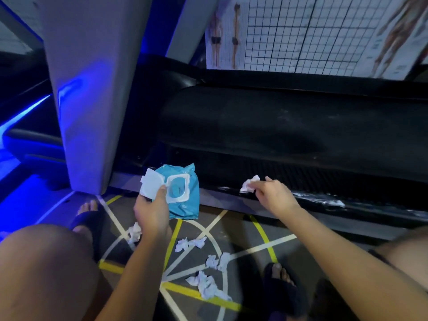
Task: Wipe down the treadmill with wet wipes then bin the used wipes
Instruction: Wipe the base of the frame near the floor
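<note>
My left hand (pixel 151 210) grips a blue pack of wet wipes (pixel 185 193) by its white lid, which stands flipped open. My right hand (pixel 272 193) pinches a crumpled white wipe (pixel 249 184) against the treadmill's side rail (pixel 324 200), where wet streaks show. The black treadmill motor cover (pixel 278 126) fills the middle of the view. Several used crumpled wipes (pixel 206 283) lie on the floor between my feet.
A grey treadmill upright (pixel 92 100) rises at the left, lit by blue light. The floor carries yellow and white tape lines (pixel 171 242). My feet in dark slippers (pixel 282 288) stand on either side of the wipes. Posters with a grid hang behind the treadmill (pixel 301 31).
</note>
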